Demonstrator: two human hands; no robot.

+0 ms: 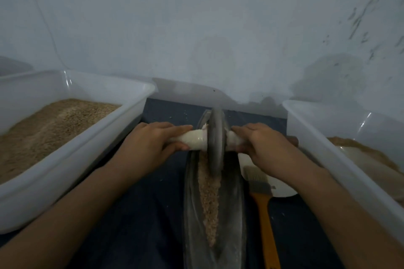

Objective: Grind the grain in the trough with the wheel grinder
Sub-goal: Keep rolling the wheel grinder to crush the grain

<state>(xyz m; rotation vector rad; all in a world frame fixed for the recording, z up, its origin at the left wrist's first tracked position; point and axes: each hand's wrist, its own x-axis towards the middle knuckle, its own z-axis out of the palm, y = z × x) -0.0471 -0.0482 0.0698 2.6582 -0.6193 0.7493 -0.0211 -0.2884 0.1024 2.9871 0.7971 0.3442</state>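
You are holding the wheel grinder [215, 141] by its pale axle handle [194, 140], one hand on each side of the disc. Your left hand [150, 144] is wrapping its fingers round the left stub, and your right hand [262, 144] is curling round the right stub; both grips are closed on the handle. The wheel is standing upright in the far half of the trough [192, 203], its rim sitting in the groove just beyond the near strip of grain [209, 199].

The trough is lying on the dark worktop [153, 214] with its long axis running from you toward the wall, the far tip pointing away. The axle is lying crosswise to that, left to right.

Watch these risks. If you are pressing harder with one hand than the other, the disc is likely to tilt and climb the trough wall, throwing grain over the edge. If you are rolling past the far tip, the wheel may ride out onto the worktop. Your right wrist is passing close above the brush [262, 203] and the white plate [282, 185] beside the trough, so a wide pull back may knock them. The two tubs [72, 153] [328, 159] are crowding your forearms on both sides.
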